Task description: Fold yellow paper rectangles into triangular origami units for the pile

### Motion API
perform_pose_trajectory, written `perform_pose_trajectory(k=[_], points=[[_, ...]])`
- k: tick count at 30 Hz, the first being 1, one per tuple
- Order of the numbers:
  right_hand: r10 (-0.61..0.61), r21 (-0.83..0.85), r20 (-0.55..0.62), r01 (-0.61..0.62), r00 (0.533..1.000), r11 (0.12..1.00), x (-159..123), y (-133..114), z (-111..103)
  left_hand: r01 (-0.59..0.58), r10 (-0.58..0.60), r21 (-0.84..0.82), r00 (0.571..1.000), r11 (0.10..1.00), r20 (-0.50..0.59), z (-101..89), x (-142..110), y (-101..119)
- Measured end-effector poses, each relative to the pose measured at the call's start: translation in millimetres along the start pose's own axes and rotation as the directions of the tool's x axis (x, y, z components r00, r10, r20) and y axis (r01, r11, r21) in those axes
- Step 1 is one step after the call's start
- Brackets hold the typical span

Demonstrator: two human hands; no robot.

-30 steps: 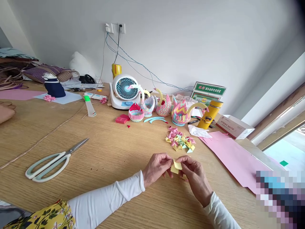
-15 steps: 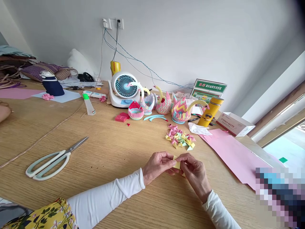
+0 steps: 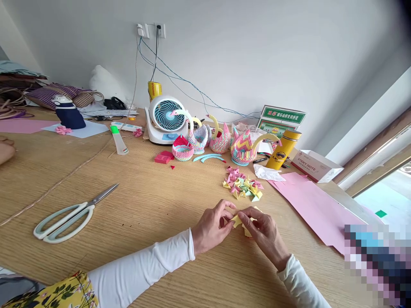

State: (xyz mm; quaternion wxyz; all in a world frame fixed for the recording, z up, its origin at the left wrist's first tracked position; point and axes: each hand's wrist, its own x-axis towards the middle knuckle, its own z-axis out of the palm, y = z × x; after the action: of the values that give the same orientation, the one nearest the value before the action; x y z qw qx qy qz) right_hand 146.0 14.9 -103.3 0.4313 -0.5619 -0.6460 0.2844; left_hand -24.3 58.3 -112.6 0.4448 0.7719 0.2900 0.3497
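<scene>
Near the front of the wooden table, my left hand (image 3: 213, 226) pinches the left corner of a small yellow paper piece (image 3: 236, 221) between thumb and fingertips. My right hand (image 3: 265, 233) grips the same piece from the right with thumb and forefinger. The paper looks folded, partly covered by my fingers. More yellow paper (image 3: 248, 232) shows just below my right hand; whether it is held or lies on the table I cannot tell. Beyond my hands lies a pile of folded paper pieces (image 3: 243, 185) in pink, yellow and pale green.
Scissors (image 3: 73, 216) lie at the left. Behind the pile stand several paper swans (image 3: 244, 147), a small fan (image 3: 168, 115) and a yellow canister (image 3: 283, 150). Pink sheets (image 3: 316, 205) and a sticky note box (image 3: 316, 166) are at the right. Another person's hand (image 3: 6, 150) rests at the left edge.
The yellow paper between my fingers has gone from a flat rectangle to a folded, angled shape. My left fingers have lifted and drawn slightly back, and more yellow paper shows beside my right hand.
</scene>
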Motion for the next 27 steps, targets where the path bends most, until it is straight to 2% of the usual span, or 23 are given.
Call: perform_pose_trajectory(k=[7,12,15,22,27], points=[[0.129,0.213,0.061,-0.139,0.99,0.967,-0.6,0.3,-3.9,0.003,-0.006,-0.044,0.998,0.999,-0.057,-1.1,-0.6,2.0],[0.14,0.273,0.04,-0.145,0.989,0.951,-0.5,2.2,-3.8,0.007,-0.023,-0.145,0.994,0.989,-0.108,-1.0,-0.3,1.9],[0.116,0.272,-0.011,-0.108,0.993,0.956,-0.4,5.5,-2.2,0.047,-0.077,-0.241,0.99,0.969,-0.118,-0.8,1.1,-0.2],[0.009,0.224,-0.156,0.026,0.988,0.974,-3.8,9.1,4.3,0.225,-0.267,-0.49,0.964,0.842,-0.016,2.2,4.0,-6.1],[0.076,0.332,-0.064,-0.05,0.995,0.942,-4.3,7.5,3.7,0.226,-0.263,-0.553,0.965,0.802,0.011,3.5,3.2,-1.8]])
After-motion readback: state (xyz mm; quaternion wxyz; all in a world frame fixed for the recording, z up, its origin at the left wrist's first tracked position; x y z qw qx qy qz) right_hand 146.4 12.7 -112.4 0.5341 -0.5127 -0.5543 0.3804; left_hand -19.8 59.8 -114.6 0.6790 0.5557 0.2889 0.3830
